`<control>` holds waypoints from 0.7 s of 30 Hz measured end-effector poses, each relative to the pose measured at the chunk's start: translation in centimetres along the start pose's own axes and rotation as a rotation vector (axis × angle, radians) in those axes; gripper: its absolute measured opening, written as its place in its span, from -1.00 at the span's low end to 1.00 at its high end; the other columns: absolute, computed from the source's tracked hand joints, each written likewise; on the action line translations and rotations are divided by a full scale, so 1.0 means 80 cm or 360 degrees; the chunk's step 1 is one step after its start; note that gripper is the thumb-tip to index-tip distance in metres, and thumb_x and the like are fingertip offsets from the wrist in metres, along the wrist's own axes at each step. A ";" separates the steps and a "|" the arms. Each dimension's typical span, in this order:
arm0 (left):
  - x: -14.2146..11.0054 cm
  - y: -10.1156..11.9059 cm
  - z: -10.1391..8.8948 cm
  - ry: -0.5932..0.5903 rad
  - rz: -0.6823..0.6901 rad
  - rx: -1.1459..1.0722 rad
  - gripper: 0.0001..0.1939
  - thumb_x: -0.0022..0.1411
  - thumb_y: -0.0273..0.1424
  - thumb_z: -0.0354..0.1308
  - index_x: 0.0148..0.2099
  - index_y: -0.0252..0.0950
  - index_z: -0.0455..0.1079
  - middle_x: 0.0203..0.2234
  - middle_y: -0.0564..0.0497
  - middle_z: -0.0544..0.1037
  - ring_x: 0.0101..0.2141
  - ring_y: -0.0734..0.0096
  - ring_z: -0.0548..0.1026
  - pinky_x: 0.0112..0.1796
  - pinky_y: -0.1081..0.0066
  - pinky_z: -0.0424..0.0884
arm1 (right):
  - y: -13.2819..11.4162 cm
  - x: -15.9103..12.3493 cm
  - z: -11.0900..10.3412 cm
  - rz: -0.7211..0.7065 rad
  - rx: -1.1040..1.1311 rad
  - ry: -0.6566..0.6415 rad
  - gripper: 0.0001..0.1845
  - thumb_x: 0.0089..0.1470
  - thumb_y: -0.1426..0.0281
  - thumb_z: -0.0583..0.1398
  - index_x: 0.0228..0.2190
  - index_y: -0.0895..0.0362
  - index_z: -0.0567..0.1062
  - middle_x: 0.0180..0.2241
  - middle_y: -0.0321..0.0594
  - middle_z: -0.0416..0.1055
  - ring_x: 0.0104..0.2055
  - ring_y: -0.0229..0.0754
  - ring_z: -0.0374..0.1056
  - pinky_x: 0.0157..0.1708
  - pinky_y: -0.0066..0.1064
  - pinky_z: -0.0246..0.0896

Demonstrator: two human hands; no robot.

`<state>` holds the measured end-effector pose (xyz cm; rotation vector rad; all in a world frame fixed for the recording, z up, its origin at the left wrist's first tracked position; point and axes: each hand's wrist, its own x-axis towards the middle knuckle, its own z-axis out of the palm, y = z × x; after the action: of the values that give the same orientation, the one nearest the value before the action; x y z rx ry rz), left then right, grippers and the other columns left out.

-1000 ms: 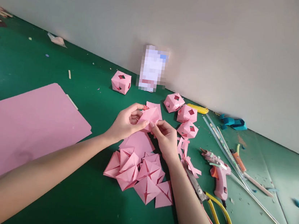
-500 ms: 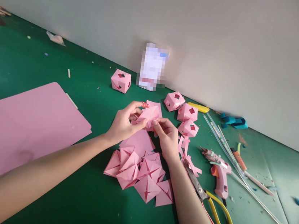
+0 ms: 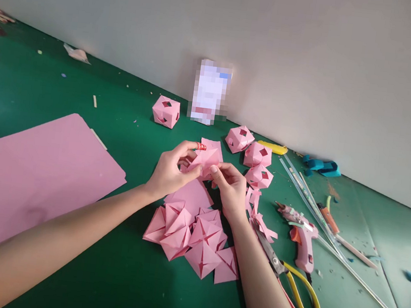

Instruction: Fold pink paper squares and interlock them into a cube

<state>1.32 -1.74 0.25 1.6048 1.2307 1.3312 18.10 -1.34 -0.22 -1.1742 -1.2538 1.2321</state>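
A folded piece of pink paper [image 3: 207,158] is held up between my two hands. My left hand [image 3: 174,167] grips its left side, with a red band around one finger. The thumb and forefinger of my right hand [image 3: 229,181] pinch its lower right corner. Just below lies a flat pink paper sheet [image 3: 193,196]. Nearer to me is a pile of folded pink paper squares [image 3: 206,234]. Another pink paper piece [image 3: 214,145] shows partly behind the held one.
Pink paper polyhedra [image 3: 165,111] stand toward the wall, several right of my hands. A pink glue gun [image 3: 303,241], yellow-handled scissors [image 3: 303,291] and clear sticks [image 3: 317,222] lie at right. A large pink board [image 3: 45,179] covers the left. A blurred phone-like screen [image 3: 210,92] leans on the wall.
The held paper has tilted slightly between my fingers, and my right hand has shifted a touch to the right. Everything else stays put.
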 end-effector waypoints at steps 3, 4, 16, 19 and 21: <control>0.000 0.001 0.000 -0.0029 -0.0003 -0.0003 -0.63 0.16 -0.37 0.26 0.02 -0.27 0.36 -0.42 0.06 0.51 -0.40 0.48 0.48 -0.33 0.47 0.42 | 0.002 0.000 -0.001 -0.0026 0.0045 0.0008 -0.72 0.00 0.13 0.34 -0.41 0.10 0.55 -0.45 -0.31 0.43 -0.55 -0.35 0.21 -0.55 -0.47 0.17; 0.000 0.001 0.000 -0.0037 -0.0009 -0.0013 -0.63 0.16 -0.37 0.26 0.01 -0.28 0.36 -0.41 0.05 0.51 -0.40 0.48 0.48 -0.33 0.47 0.42 | 0.003 0.000 -0.001 -0.0036 0.0055 0.0012 -0.73 0.00 0.14 0.34 -0.42 0.10 0.55 -0.47 -0.32 0.42 -0.56 -0.35 0.20 -0.55 -0.47 0.17; 0.005 -0.001 -0.004 -0.0143 -0.0209 -0.0255 -0.64 0.11 -0.38 0.28 -0.02 -0.26 0.37 -0.39 0.05 0.49 -0.34 0.43 0.49 -0.30 0.46 0.44 | 0.003 0.001 -0.002 -0.0045 -0.0024 0.0003 -0.69 0.01 0.10 0.33 -0.45 0.10 0.54 -0.55 -0.33 0.41 -0.56 -0.30 0.24 -0.51 -0.44 0.16; 0.006 -0.001 -0.004 -0.0187 -0.0259 -0.0310 -0.61 0.10 -0.37 0.28 -0.01 -0.26 0.36 -0.36 0.04 0.50 -0.33 0.41 0.51 -0.28 0.44 0.47 | 0.004 0.001 -0.003 -0.0066 -0.0026 -0.0004 -0.69 0.01 0.10 0.32 -0.48 0.09 0.53 -0.56 -0.33 0.40 -0.55 -0.30 0.23 -0.50 -0.43 0.16; 0.007 -0.002 -0.004 -0.0203 -0.0292 -0.0308 -0.61 0.10 -0.35 0.29 -0.01 -0.26 0.36 -0.39 0.06 0.49 -0.37 0.43 0.50 -0.31 0.44 0.47 | 0.004 0.001 -0.003 -0.0064 -0.0056 -0.0007 -0.69 0.01 0.09 0.33 -0.49 0.08 0.53 -0.57 -0.33 0.39 -0.54 -0.29 0.25 -0.49 -0.42 0.18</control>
<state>0.99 -1.20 0.35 1.3841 1.1076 1.1762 18.30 -1.23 -0.57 -1.1667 -1.3008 1.1884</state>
